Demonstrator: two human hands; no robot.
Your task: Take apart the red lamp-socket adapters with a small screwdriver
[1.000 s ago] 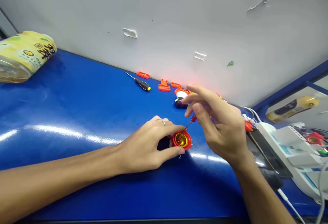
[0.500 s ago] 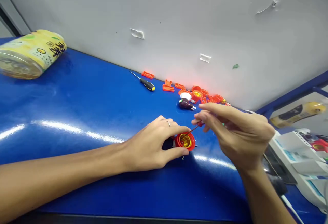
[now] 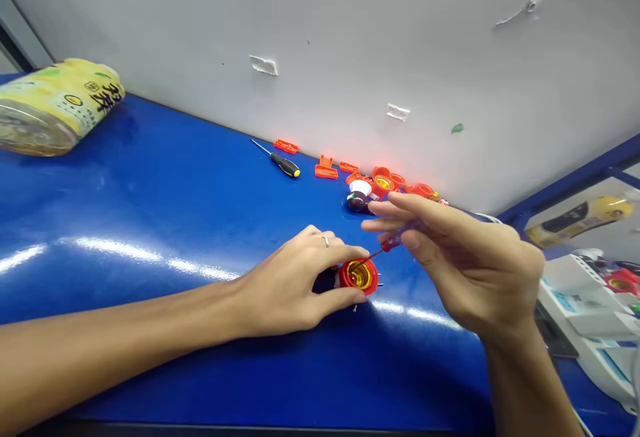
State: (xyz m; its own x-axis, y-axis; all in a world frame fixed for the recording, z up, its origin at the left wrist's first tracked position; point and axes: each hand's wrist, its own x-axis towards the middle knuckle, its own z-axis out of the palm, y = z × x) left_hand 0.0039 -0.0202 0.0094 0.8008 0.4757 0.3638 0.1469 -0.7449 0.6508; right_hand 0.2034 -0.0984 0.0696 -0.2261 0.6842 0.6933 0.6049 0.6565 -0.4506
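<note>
My left hand [image 3: 313, 280] lies on the blue table, thumb and fingers closed around a red lamp socket [image 3: 373, 283] with a brass-coloured inside. Metal prongs stick out on the socket's right side. My right hand [image 3: 465, 257] holds a screwdriver [image 3: 391, 242] with a red and purplish see-through handle, its fingers fairly straight and the thumb against the handle. The shaft slants down to the left into the socket; its tip is hard to make out inside. A small screw [image 3: 355, 308] is on the table just below my left thumb.
Along the wall lie a black and yellow screwdriver [image 3: 285, 165], red plastic parts [image 3: 326, 171], another red socket [image 3: 383, 182] and a white and dark socket [image 3: 359, 195]. A yellow-labelled bottle [image 3: 60, 103] lies far left. A white organizer [image 3: 575, 297] stands at right.
My right hand has loosened and shifted its fingers along the screwdriver, so more of the handle shows. The left hand keeps its hold on the socket. The view has shifted slightly.
</note>
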